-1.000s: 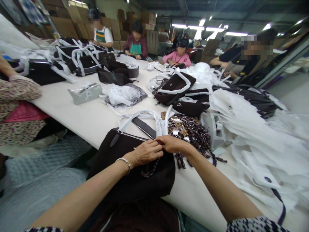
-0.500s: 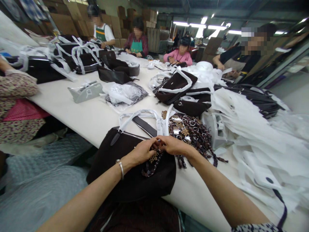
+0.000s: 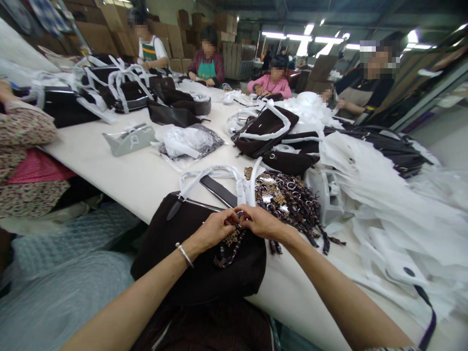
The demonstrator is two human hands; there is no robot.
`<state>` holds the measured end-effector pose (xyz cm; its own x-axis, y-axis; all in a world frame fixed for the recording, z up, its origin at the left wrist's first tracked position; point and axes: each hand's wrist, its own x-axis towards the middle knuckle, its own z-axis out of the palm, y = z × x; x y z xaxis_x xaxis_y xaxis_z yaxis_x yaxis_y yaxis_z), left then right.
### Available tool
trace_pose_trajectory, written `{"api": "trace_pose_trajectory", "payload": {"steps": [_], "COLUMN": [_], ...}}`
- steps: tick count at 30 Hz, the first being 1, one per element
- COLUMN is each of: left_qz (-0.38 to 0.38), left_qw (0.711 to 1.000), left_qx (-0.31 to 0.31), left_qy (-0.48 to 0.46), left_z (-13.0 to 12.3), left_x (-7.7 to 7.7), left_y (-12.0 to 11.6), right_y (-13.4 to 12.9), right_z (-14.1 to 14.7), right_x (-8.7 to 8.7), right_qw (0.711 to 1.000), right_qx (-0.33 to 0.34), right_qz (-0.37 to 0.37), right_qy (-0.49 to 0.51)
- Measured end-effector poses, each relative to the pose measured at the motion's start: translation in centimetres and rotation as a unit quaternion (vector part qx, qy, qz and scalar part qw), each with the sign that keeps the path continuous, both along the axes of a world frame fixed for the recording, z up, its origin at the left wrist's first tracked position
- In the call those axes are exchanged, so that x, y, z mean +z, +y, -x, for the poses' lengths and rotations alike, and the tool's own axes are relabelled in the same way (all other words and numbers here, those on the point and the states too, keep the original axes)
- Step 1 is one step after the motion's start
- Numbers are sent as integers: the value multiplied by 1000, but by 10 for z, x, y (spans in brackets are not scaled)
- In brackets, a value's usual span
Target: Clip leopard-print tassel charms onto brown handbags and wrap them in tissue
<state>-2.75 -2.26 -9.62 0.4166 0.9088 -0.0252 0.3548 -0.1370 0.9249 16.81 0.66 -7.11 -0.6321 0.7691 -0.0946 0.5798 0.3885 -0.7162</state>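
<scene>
A dark brown handbag [image 3: 190, 258] lies at the table's near edge, its white-wrapped handles [image 3: 219, 170] standing up at the back. My left hand [image 3: 219, 226] and my right hand [image 3: 259, 222] meet over the bag's upper right, fingers pinched at the end of a bag charm [image 3: 234, 239]. This charm has a gold-patterned piece and a dark braided cord, and hangs against the bag's front. Its ring end is mostly hidden by my fingers. Just right of my right hand lies a pile of similar charms [image 3: 288, 195] with metal rings.
Several wrapped bags [image 3: 270, 126] stand behind the charms. A grey tape dispenser [image 3: 129, 139] and a plastic-bagged bundle [image 3: 192, 141] lie farther left. White tissue sheets [image 3: 387, 195] cover the right side. Bubble wrap [image 3: 66, 292] is at lower left. Several co-workers sit or stand around the table.
My fingers have shifted slightly at the charm's upper end, and my left wrist has turned a little. The bag stays in place. The co-worker at right has moved their hands.
</scene>
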Motion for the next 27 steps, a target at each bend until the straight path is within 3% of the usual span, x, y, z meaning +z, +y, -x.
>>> {"api": "trace_pose_trajectory", "payload": {"steps": [7,12,22,27], "left_qz": [88,87,31,73], "left_qw": [986,989,997,993], "left_qx": [-24,-28,6,25], "left_qy": [-137,-119,-65,-90], "left_z": [4,2,-4,-5], "left_x": [0,-4,-5,-3], "left_y": [4,5,0,-3], "right_y": [-5,-5,-12,-16], "right_z": [-1,-3,-2,-1], "right_x": [-8,-10,-8,-12], "right_qw": [995,991,993,989], "right_qx": [-55,-57,-73,-107], "right_qz": [22,52,-10,-24], "right_qy": [84,107,88,101]}}
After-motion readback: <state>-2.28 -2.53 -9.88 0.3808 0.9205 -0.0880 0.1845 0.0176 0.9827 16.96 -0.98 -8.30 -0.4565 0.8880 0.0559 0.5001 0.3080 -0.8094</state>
